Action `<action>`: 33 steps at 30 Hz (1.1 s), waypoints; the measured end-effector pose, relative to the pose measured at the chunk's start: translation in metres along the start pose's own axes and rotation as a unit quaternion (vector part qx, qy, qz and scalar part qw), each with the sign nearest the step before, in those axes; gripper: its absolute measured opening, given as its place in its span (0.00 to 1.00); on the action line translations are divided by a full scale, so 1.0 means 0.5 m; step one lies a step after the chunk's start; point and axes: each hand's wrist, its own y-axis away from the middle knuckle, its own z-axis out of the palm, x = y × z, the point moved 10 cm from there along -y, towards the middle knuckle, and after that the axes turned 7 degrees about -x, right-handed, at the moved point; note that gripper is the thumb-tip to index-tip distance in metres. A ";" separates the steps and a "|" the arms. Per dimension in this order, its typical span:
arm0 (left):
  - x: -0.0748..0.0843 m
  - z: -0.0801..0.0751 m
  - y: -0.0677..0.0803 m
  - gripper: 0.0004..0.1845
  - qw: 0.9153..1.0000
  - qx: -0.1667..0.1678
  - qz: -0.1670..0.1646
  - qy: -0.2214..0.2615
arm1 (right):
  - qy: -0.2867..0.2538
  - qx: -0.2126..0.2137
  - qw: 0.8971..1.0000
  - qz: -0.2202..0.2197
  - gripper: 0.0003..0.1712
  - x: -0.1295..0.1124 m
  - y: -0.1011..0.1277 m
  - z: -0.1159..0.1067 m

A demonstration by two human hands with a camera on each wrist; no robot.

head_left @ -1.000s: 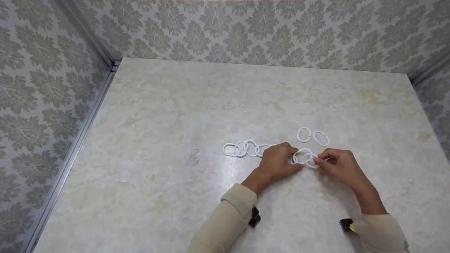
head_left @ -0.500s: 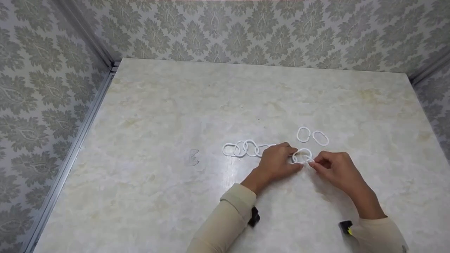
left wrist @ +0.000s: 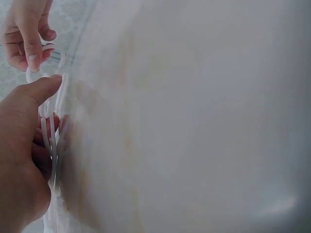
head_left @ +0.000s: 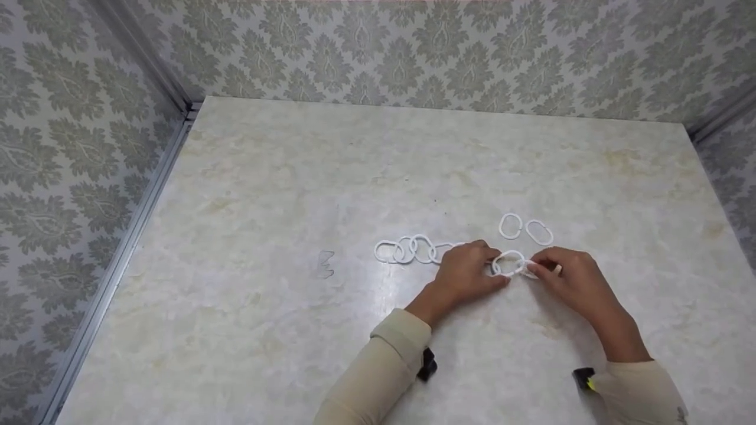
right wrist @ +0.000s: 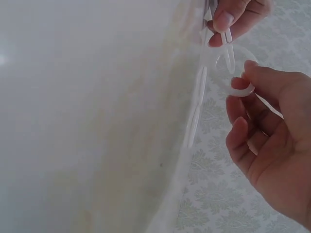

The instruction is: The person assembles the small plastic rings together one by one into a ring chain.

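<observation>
White rings (head_left: 509,263) between pinching hands (head_left: 520,273)

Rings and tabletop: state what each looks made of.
Rings: likely white plastic, smooth and slightly glossy; thin, uniform oval loops, faintly translucent in the right wrist view. Both the left hand and right hand pinch them. Tabletop: looks like polished marble or a marble-look laminate; cream veining with a soft glare. Which one cannot be told.

Chain of rings (head_left: 413,249) on the table (head_left: 266,195), left of both hands, two loose rings (head_left: 525,229) just beyond the hands, walls behind.
</observation>
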 end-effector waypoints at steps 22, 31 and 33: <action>0.009 -0.001 0.009 0.24 0.999 -0.013 0.019 -0.041 | -0.074 -0.012 0.996 0.038 0.09 0.053 -0.007 -0.004; 0.023 -0.009 0.015 0.29 0.997 -0.012 0.026 -0.065 | -0.086 -0.021 0.995 0.040 0.07 0.052 -0.012 0.001; 0.028 -0.015 0.018 0.29 0.997 0.003 0.026 -0.066 | -0.087 -0.021 0.995 0.040 0.07 0.051 -0.013 0.002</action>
